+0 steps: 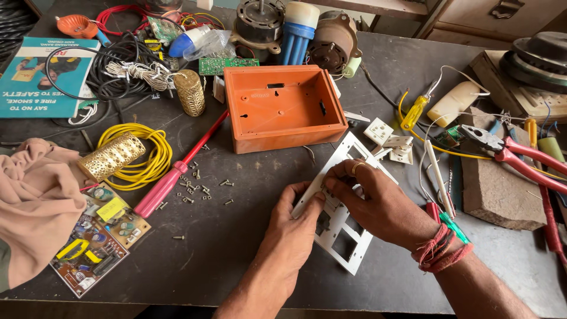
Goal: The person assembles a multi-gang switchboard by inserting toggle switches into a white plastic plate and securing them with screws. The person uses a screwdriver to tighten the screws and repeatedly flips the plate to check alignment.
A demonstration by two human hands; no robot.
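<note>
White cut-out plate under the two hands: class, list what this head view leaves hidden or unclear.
- White cut-out plate, head view: its middle is covered by the left hand and right hand.
- What the fingertips pinch: hidden by the fingers themselves.
- Red-handled pliers: handles cut off by the right edge.
- Loose screws: too small to tell types.

Bare table (236,236) lies open left of the left hand (292,227), save scattered screws (198,189). Farther left, a red screwdriver (177,171) and circuit board (97,236) block the way. Ahead stands the orange box (283,106); right, pliers (520,156) and a brick (496,192) crowd in.
</note>
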